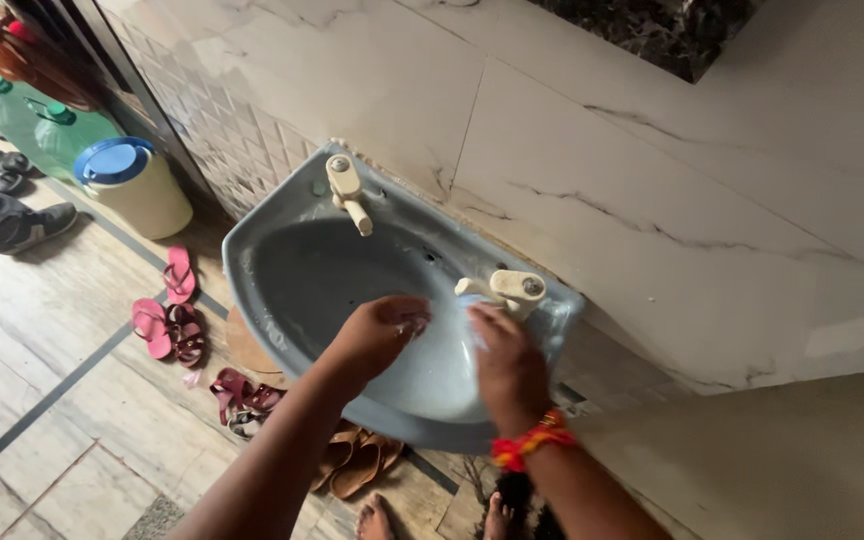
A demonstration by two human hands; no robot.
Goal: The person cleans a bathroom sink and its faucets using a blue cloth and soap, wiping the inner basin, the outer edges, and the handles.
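Both hands, L & R, grip loose, empty, over 1 sink w/ 2 taps.

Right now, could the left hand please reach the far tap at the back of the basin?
Probably yes: the left hand hovers over the basin, and nothing stands between it and the far tap.

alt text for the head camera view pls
Two bare hands, left hand and right hand, reach into a grey-blue wall sink under the right-side cream tap. Sandals lie on the floor below.
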